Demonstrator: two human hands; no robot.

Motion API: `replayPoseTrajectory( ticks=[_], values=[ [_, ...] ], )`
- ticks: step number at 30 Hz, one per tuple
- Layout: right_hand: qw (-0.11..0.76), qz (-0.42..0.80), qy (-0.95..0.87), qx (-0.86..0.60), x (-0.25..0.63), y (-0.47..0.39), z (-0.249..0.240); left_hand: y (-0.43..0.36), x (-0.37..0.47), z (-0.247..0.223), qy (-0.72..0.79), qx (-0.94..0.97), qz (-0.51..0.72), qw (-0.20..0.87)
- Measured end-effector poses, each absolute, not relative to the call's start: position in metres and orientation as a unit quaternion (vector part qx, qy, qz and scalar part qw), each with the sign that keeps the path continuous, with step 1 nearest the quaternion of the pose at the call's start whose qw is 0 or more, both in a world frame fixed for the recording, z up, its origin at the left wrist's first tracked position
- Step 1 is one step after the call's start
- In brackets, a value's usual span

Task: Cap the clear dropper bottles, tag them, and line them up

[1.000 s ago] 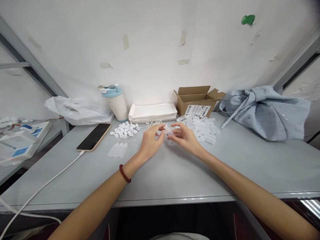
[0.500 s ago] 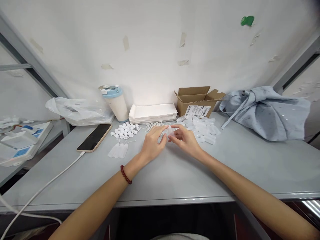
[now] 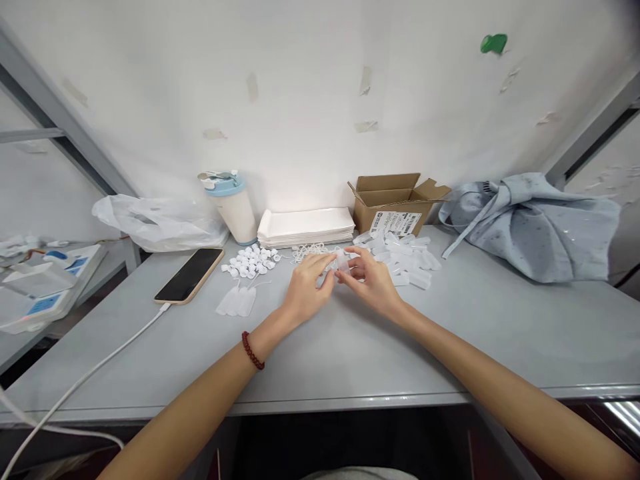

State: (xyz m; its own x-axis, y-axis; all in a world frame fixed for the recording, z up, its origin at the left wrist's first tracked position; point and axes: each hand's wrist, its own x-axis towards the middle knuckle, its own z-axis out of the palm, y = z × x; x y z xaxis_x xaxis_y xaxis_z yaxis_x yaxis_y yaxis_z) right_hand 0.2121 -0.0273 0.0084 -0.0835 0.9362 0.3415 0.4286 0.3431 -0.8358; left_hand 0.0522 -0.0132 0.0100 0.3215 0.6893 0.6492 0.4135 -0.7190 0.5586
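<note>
The fingers (image 3: 356,251) of the right hand (image 3: 374,285) are close together around a small clear sleeve (image 3: 343,262), which they hold above the tabletop (image 3: 350,360). The fingers of the left hand (image 3: 305,288) are narrowly parted at the other side of this sleeve; whether they grip it or only touch it, I cannot tell. Just behind the left hand there is a small heap of white string (image 3: 306,251). Just beside the right hand, many more clear sleeves (image 3: 403,259) lie in a loose pile. To the left are a group of small white caps (image 3: 250,260) and, nearer to the person, some clear pieces with strings (image 3: 237,301), lying side by side.

Behind the pile stands a cardboard box (image 3: 389,215) with its flaps open; its bottom is hidden, so its content I cannot tell. Next to it is a stack of white paper (image 3: 306,230), then a cup (image 3: 239,217) whose blue lid (image 3: 225,185) covers what is inside. A thin plastic bag (image 3: 155,223) lies farther left, and a cloth bag (image 3: 540,230) at the right; their contents are also hidden.
</note>
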Motion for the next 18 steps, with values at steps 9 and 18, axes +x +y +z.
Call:
replayPoseTrajectory(
  ticks=[9,18],
  values=[
    [0.453,0.259,-0.711,-0.471,0.211,-0.029,0.008,-0.012,0.054,0.017,0.426,0.68,0.477,0.359],
    [0.433,0.258,-0.733,-0.457,0.209,-0.032,0.008,-0.011,0.052,0.022,0.422,0.65,0.475,0.416]
  ],
)
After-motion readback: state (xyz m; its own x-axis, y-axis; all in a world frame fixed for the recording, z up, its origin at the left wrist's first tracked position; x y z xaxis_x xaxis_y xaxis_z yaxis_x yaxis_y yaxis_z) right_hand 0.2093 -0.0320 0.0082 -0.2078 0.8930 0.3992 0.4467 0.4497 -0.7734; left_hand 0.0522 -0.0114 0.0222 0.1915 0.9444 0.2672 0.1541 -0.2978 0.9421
